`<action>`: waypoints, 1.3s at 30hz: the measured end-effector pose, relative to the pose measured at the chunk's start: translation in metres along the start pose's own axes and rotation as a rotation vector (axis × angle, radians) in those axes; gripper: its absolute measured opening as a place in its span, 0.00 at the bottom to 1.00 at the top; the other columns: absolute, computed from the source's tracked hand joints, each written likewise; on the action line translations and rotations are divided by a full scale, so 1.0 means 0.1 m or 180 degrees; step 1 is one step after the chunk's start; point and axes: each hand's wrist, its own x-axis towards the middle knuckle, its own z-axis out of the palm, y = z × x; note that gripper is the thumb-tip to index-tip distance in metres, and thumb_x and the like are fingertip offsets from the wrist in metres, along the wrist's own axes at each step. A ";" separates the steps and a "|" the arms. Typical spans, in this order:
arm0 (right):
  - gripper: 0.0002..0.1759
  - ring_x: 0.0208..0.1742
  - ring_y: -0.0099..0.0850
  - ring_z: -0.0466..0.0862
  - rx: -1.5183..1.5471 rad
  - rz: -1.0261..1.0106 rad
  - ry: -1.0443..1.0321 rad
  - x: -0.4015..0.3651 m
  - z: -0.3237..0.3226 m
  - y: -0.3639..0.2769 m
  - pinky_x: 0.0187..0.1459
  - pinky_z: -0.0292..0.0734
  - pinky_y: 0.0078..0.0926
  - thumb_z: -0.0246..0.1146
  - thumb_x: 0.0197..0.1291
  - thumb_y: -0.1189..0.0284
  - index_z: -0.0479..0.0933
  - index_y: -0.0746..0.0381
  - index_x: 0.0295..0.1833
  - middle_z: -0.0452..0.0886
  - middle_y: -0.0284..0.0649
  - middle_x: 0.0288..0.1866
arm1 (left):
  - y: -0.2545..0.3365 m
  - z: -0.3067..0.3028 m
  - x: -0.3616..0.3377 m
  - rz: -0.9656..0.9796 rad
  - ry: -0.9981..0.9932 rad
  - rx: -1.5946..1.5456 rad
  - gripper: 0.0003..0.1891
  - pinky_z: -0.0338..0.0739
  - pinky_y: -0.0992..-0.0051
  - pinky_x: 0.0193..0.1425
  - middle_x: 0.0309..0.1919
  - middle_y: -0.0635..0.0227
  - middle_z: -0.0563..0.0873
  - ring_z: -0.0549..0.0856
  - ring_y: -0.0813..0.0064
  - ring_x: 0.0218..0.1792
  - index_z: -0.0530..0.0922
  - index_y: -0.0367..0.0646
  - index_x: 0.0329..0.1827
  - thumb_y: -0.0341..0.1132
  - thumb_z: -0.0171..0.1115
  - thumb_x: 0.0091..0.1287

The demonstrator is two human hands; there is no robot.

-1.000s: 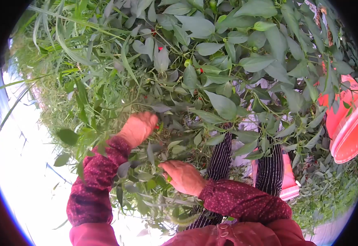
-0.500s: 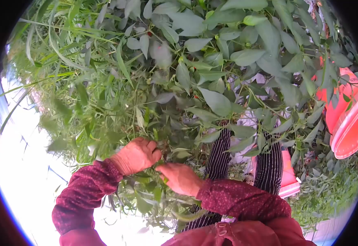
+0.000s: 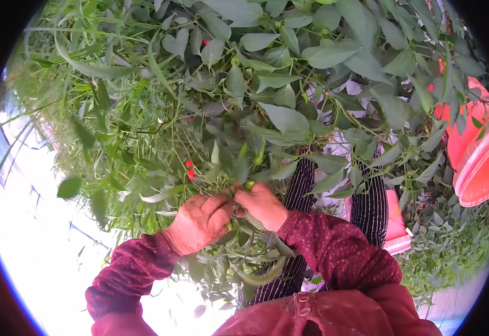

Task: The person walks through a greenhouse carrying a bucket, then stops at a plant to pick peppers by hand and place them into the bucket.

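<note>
My left hand (image 3: 201, 223) is closed, its fingers curled into the stems and leaves of a pepper plant (image 3: 292, 120). A bit of green shows beside its fingers, too small to name. Fingertip to fingertip with it, my right hand (image 3: 264, 206) is closed too, and a small green pepper (image 3: 249, 185) pokes out at its finger and thumb. What lies between the two sets of fingertips is mostly hidden. Small red peppers (image 3: 190, 169) hang among the foliage just above my left hand.
Long grass (image 3: 104, 70) grows thickly at the left. A red bucket (image 3: 475, 162) lies tilted at the right, and another red container (image 3: 395, 224) is behind my striped trouser legs (image 3: 369, 213). Broad leaves overhang my legs, and bright ground (image 3: 43, 241) shows at lower left.
My hands have moved to the right and come together at the fingertips. The foliage has shifted, bringing the red peppers above my left hand into view.
</note>
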 end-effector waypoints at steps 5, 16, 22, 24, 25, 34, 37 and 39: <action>0.16 0.27 0.17 0.71 0.0065 0.0378 -0.0336 0.00 -0.06 -0.06 0.25 0.65 0.16 0.60 0.59 0.59 0.75 0.61 0.42 0.73 0.29 0.29 | 0.08 0.12 -0.04 -0.0036 0.0089 -0.0294 0.21 0.76 0.68 0.36 0.40 0.60 0.76 0.80 0.64 0.36 0.75 0.40 0.44 0.30 0.64 0.42; 0.07 0.33 0.15 0.75 -0.0228 -0.0306 0.0075 0.10 -0.04 0.17 0.35 0.71 0.16 0.56 0.59 0.77 0.76 0.64 0.43 0.79 0.31 0.33 | 0.62 0.07 -0.05 -0.0004 -0.0146 -0.1173 0.16 0.78 0.67 0.34 0.39 0.58 0.79 0.81 0.64 0.33 0.74 0.38 0.39 0.26 0.61 0.45; 0.15 0.38 0.20 0.77 0.1116 -0.0237 -0.0592 0.14 -0.22 0.52 0.39 0.72 0.16 0.56 0.54 0.84 0.67 0.69 0.49 0.78 0.35 0.36 | 0.13 -0.37 0.09 -0.2198 0.1387 -0.1322 0.09 0.77 0.71 0.30 0.32 0.59 0.81 0.83 0.65 0.28 0.76 0.37 0.37 0.27 0.62 0.54; 0.16 0.40 0.22 0.78 0.0260 -0.0552 -0.0249 0.06 -0.14 0.48 0.40 0.73 0.18 0.57 0.53 0.83 0.67 0.69 0.48 0.78 0.36 0.36 | 0.04 -0.29 0.12 -0.2032 0.1092 -0.1058 0.09 0.77 0.71 0.31 0.33 0.58 0.82 0.83 0.66 0.28 0.77 0.35 0.37 0.30 0.62 0.56; 0.17 0.41 0.24 0.78 -0.0574 -0.0860 0.0129 0.02 -0.11 0.48 0.41 0.73 0.19 0.59 0.52 0.82 0.67 0.69 0.48 0.78 0.37 0.36 | 0.02 -0.25 0.13 -0.1864 0.0766 -0.0812 0.11 0.77 0.72 0.31 0.34 0.57 0.82 0.83 0.66 0.28 0.78 0.33 0.37 0.33 0.62 0.58; 0.24 0.49 0.44 0.75 -0.2684 -0.1635 -0.0114 -0.02 -0.28 0.48 0.49 0.71 0.36 0.66 0.42 0.69 0.74 0.59 0.49 0.74 0.44 0.49 | 0.21 0.05 0.04 -0.2457 0.0338 -0.0607 0.19 0.75 0.67 0.31 0.28 0.56 0.81 0.82 0.58 0.27 0.78 0.38 0.37 0.44 0.70 0.50; 0.25 0.51 0.43 0.75 -0.2269 -0.1463 -0.0220 -0.06 -0.16 0.37 0.51 0.70 0.35 0.67 0.43 0.68 0.73 0.58 0.51 0.74 0.44 0.50 | 0.19 0.04 0.04 -0.2916 0.0815 -0.1193 0.18 0.74 0.69 0.30 0.23 0.57 0.80 0.79 0.58 0.24 0.78 0.36 0.34 0.43 0.70 0.52; 0.25 0.52 0.43 0.75 -0.1646 -0.0978 -0.0257 -0.04 -0.19 0.50 0.52 0.70 0.34 0.67 0.43 0.67 0.73 0.58 0.51 0.75 0.44 0.50 | 0.11 0.07 0.01 -0.2953 0.0564 -0.1160 0.16 0.74 0.71 0.31 0.24 0.59 0.81 0.78 0.69 0.25 0.78 0.35 0.35 0.40 0.68 0.53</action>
